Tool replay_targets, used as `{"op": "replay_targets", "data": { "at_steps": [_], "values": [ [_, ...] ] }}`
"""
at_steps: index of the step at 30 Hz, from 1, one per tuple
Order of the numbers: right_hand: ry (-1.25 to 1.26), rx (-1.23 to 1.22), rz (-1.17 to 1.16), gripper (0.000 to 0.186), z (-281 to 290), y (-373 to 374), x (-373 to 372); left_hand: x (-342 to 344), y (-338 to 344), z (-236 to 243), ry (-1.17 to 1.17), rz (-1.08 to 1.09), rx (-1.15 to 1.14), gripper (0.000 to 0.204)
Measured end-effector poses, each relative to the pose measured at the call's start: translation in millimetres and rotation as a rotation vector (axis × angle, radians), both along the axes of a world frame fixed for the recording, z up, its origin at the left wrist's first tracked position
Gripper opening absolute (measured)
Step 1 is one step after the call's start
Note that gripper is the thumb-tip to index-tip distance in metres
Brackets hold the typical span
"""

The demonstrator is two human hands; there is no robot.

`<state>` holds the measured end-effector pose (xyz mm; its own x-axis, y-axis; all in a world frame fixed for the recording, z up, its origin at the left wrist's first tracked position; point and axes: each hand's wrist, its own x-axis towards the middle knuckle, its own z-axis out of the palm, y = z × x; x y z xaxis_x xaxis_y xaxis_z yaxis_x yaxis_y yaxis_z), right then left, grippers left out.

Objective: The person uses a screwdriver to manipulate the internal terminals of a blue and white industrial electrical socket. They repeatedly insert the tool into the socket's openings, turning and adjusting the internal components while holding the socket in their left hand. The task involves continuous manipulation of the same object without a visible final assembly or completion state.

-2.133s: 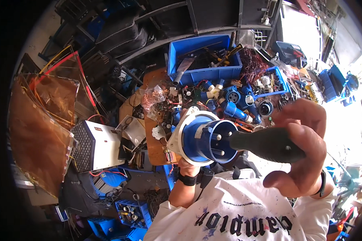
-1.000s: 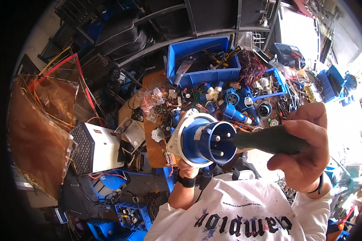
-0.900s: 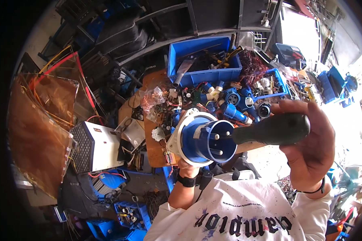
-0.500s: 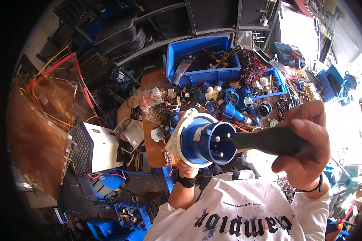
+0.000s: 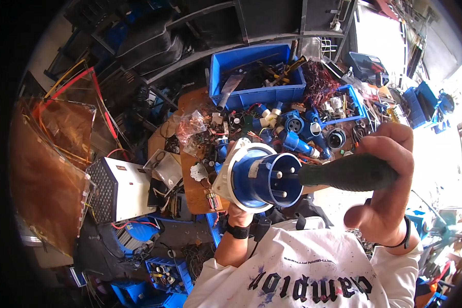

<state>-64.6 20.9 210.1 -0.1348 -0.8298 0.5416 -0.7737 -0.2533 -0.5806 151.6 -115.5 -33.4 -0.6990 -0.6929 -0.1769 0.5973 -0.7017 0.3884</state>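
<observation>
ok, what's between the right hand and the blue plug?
A dark green tool handle, seen in the head view. It spans from the right hand to the open mouth of the blue plug; its tip isn't discernible.

Brown tabletop under a blue bin, blue connectors and crumpled clear plastic.

A cluttered electrical workshop, by what I see around me: one wooden table, strewn with parts; blue sockets, heaped; one blue bin, holding tools; one tangle of dark red wire; one dark-handled tool, pointed into a large blue plug; one blue crate of parts, low down.
</observation>
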Motion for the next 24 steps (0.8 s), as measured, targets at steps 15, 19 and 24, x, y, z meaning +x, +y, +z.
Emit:
{"op": "replay_targets", "data": {
  "at_steps": [15,19,24],
  "values": [
    [-0.056,0.061,0.004,0.075,5.3,25.5,-53.7,-47.8,14.3,5.5,-0.042,-0.029,-0.006,0.055],
    [-0.237,0.023,0.062,0.069,-3.6,36.1,-85.4,-76.2,19.4,18.6,-0.053,-0.026,-0.027,0.054],
    [-0.515,-0.144,0.154,0.079,-14.3,40.3,-128.7,-136.4,22.3,46.5,-0.066,-0.039,-0.034,0.053]
  ]
}}
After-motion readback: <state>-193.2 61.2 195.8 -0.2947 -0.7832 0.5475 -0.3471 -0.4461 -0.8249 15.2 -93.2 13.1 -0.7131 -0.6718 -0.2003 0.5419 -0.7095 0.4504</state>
